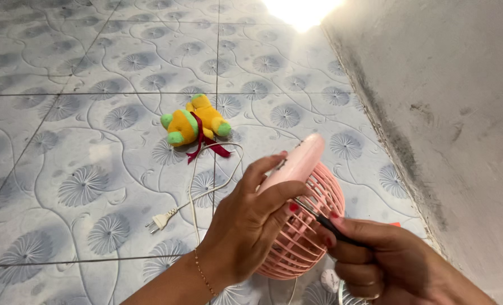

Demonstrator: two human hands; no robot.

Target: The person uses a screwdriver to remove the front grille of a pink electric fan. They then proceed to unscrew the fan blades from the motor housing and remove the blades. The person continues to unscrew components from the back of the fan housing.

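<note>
Left hand (pixel 246 226) grips pink fan (pixel 302 226) (grille facing right); right hand (pixel 387 262), fingers closed, holds black screwdriver (pixel 330 226) against it; plush toy (pixel 195 121) beyond fan.

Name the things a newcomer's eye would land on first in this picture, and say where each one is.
Low in the middle, the left hand grips a pink fan with a round grille, while the right hand holds a thin dark tool against it. Farther back on the patterned tile floor lies an orange and green soft toy, with a white plug nearer.
</note>
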